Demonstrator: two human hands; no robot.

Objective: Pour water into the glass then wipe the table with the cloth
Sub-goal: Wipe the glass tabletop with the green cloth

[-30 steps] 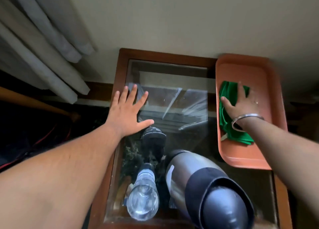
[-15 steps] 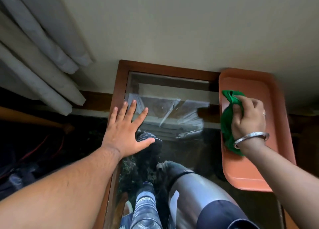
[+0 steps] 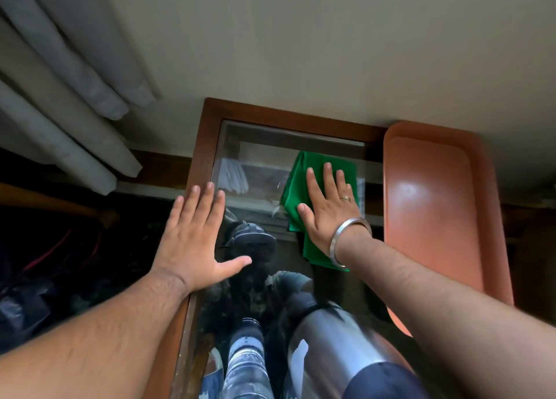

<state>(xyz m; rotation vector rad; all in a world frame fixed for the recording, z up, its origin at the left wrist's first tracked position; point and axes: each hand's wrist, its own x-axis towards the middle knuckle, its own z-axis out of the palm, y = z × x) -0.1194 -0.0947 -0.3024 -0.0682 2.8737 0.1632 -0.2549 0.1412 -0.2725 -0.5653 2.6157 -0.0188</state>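
The green cloth (image 3: 304, 185) lies flat on the glass top of the table (image 3: 207, 146), in the far right part of the glass, and it is covered in its middle by the right hand (image 3: 329, 206). This hand is pressed palm down on the cloth with the fingers spread flat; nothing is pinched. Cloth is seen past the fingertips on the far side, to the left of the thumb, and under the wrist on the near side. The left hand (image 3: 195, 242) is laid flat, fingers open, on the left wooden frame and the edge of the glass, apart from the cloth.

One cloth, one orange tray (image 3: 433, 218), one steel flask (image 3: 334, 347) and one clear bottle (image 3: 245, 356) are counted. A ring (image 3: 345, 198) and a metal bangle (image 3: 349, 239) are worn on the right hand.

The tray is found just beside the cloth on the right, against the far wall. The flask and bottle stand at the near edge. Between both hands, and from the cloth toward the flask, bare glass is seen.
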